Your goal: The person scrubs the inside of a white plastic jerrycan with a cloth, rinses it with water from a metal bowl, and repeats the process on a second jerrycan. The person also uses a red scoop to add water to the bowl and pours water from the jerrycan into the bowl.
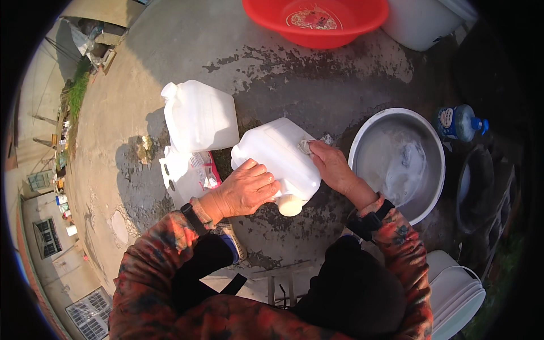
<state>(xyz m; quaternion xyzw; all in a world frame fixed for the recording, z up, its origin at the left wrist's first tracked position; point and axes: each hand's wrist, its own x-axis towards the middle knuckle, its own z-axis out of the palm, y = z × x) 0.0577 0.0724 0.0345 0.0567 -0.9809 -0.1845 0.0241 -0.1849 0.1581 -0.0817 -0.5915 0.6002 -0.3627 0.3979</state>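
Observation:
In front of me a white plastic jug (277,153) lies on its side, its cream cap (290,205) pointing toward me. My left hand (247,190) is closed on the jug near the cap end, fingers curled against its wall. On the other side, my right hand (335,169) pinches a small crumpled pale cloth (306,146) and presses it to the jug's right face. Another white jug (203,116) stands just beyond to the left. Below that one lies a white bag with pink print (198,170).
A metal basin (439,175) holding sudsy water sits to my right, with a blue-capped bottle (463,123) past it. Far ahead are a red basin (317,38) and a white bucket (422,25). Pale tubs (459,300) stand at lower right. The concrete (272,79) has wet patches.

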